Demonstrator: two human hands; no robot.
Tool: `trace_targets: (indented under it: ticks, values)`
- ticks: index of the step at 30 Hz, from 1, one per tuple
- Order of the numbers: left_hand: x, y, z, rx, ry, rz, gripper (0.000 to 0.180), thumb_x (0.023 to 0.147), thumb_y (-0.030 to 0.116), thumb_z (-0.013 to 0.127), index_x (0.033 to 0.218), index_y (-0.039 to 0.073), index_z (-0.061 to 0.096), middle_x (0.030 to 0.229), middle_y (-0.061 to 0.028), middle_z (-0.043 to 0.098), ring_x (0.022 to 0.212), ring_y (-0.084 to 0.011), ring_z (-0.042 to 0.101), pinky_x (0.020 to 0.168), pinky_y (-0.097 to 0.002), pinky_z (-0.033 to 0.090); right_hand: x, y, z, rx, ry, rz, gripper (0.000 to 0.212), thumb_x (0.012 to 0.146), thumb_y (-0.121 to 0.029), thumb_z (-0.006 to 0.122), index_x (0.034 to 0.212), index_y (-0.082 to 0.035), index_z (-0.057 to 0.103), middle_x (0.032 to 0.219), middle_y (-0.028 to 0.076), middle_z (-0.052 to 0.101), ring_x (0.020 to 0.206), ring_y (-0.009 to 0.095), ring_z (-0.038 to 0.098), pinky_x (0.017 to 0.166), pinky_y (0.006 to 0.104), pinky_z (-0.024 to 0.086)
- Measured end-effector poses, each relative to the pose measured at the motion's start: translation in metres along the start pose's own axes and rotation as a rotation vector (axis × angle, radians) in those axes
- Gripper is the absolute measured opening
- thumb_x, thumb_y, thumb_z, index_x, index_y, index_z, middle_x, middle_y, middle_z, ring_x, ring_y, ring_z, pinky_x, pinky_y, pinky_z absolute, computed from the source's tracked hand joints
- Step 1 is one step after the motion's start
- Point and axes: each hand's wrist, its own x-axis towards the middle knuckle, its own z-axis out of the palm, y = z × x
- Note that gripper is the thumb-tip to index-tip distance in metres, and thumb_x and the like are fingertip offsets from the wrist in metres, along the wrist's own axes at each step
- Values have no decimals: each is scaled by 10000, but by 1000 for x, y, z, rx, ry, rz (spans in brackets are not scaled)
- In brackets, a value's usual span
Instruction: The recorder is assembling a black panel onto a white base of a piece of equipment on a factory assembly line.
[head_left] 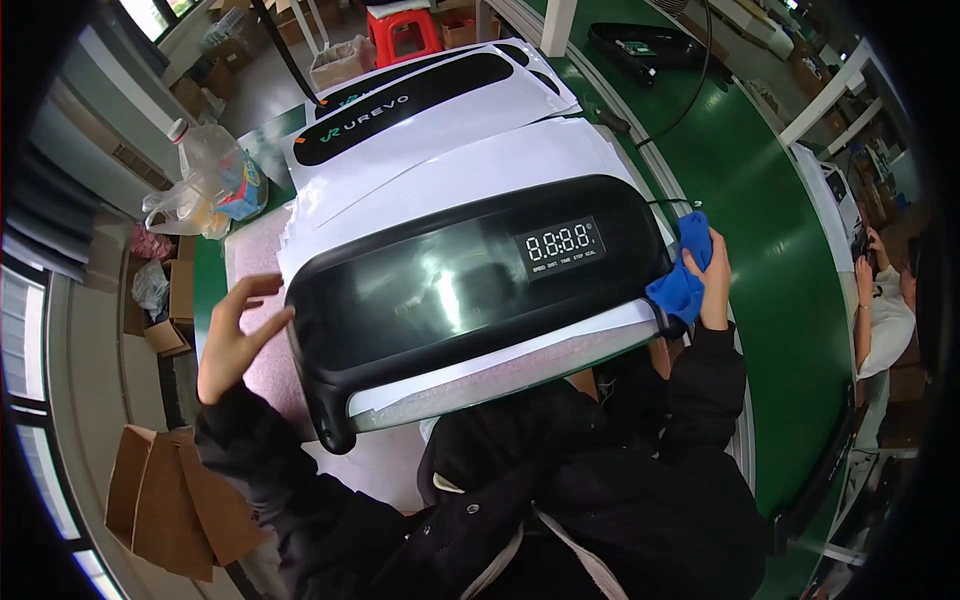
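Observation:
A long black plastic console panel [440, 285] with rounded ends and a printed display area lies face up before me. It rests over white sheets on a pink foam pad [262, 345]. At its left end is my left hand [235, 335], thumb and fingers spread apart, thumb tip by the panel's edge. Beside the right end my right hand [713, 275] grips a bunched blue cloth [682, 270], which reaches the panel's right edge. A thin dark cable runs out near the panel's upper right corner.
Behind the panel lie white sheets with black printed overlays [405, 108]. A clear plastic jug [215, 170] stands at the left. On the green conveyor [770, 250] at the right sits another black housing [650, 50]. A co-worker [885, 320] is at far right; cardboard boxes [180, 500] stand lower left.

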Motion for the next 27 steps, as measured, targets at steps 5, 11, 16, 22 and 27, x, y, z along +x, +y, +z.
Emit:
trace_targets:
  ticks: [5,11,16,22,27]
  values:
    - [154,-73,16,172,154,-129,429,771,342,654,939,-39,550,904,-165,618,802,-288,604,706,-339,470,26,-13,13,51,64,-189,528,789,-165,629,1229,-4,385,1161,196,494,1023,324,526,855,361,425]
    - [217,-133,59,448,465,-214,415,744,335,674,811,-53,543,821,-207,615,763,-361,590,670,-395,468,40,-22,0,-8,-251,-372,555,744,-160,650,1221,-29,398,1196,200,450,1058,364,491,905,363,396]
    - [208,-114,48,-109,438,-206,361,779,264,655,882,-66,554,812,-138,622,744,-242,609,665,-341,480,40,-105,-51,-355,-397,-363,419,745,-83,615,1127,9,470,1122,170,493,1043,330,498,901,331,384]
    - [197,-70,31,-1282,178,-62,223,884,132,533,1066,4,546,947,-30,601,842,-101,566,772,-220,441,69,-252,-33,76,-488,-530,198,773,-27,563,959,39,545,871,143,575,821,247,577,746,299,438]
    - [171,-9,22,-1200,85,116,254,890,143,531,1115,25,537,1005,-20,590,929,-96,550,842,-241,430,97,-322,51,30,-537,-950,219,794,-91,598,971,22,538,878,119,589,803,211,579,712,288,444]
